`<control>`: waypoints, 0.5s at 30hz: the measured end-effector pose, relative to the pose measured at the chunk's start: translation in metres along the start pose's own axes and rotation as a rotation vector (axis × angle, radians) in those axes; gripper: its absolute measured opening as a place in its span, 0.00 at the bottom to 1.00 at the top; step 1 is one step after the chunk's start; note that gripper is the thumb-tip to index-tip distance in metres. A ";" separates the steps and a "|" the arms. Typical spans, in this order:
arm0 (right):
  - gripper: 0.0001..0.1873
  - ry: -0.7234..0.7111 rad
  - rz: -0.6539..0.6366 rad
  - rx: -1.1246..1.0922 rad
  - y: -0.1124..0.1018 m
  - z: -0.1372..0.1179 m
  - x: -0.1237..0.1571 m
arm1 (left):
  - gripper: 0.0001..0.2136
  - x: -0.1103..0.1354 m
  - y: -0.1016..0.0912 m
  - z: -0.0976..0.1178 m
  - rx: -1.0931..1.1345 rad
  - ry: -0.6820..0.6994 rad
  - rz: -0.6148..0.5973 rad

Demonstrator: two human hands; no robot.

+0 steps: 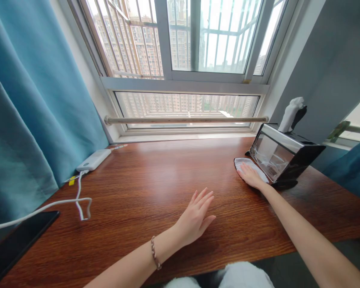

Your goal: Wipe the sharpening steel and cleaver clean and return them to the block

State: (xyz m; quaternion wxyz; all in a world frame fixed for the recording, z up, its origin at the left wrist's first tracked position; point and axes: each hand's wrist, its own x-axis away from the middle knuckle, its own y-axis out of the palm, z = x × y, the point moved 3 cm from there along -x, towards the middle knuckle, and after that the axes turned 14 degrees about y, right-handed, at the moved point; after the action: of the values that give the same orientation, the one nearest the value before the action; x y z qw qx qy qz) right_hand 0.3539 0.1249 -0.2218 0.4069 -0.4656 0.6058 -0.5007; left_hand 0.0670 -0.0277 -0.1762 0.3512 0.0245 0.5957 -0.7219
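My right hand point(250, 175) lies flat on a folded white cloth point(256, 165) with a dark edge, fingers stretched out and pressing on it. The cloth rests on the brown wooden table point(156, 172), close against the front of a tissue box point(273, 154) with a clear front panel and black sides. White tissue point(291, 114) sticks up from the box's top, beside a black object of unclear kind. Near the table's front middle is my left hand point(195, 218), open and holding nothing, its fingers apart. Whether its palm touches the wood I cannot tell.
A white power strip point(94, 160) with a white cable point(79, 196) lies at the left, near a blue curtain point(48, 88). A dark flat screen device point(21, 244) sits at the left front. Behind the table stands a window with a horizontal rail point(186, 120).
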 end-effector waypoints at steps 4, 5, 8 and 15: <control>0.30 -0.196 0.196 -0.252 -0.027 -0.066 0.049 | 0.25 0.002 -0.004 -0.002 0.172 -0.077 0.125; 0.29 -0.323 0.204 -0.421 -0.033 -0.090 0.068 | 0.26 0.003 -0.004 -0.004 0.238 -0.112 0.179; 0.27 -0.573 0.049 -0.848 -0.036 -0.154 0.128 | 0.27 0.007 0.000 -0.013 0.451 -0.238 0.366; 0.29 -0.753 -0.253 -1.149 -0.020 -0.190 0.178 | 0.27 0.012 0.008 -0.032 0.600 -0.257 0.462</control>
State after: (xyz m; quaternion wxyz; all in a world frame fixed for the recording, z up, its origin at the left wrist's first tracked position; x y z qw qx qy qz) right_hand 0.1327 -0.0065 -0.1747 0.2171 -0.8158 0.5336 0.0508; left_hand 0.0503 -0.0059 -0.1971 0.5530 0.1688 0.2887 -0.7631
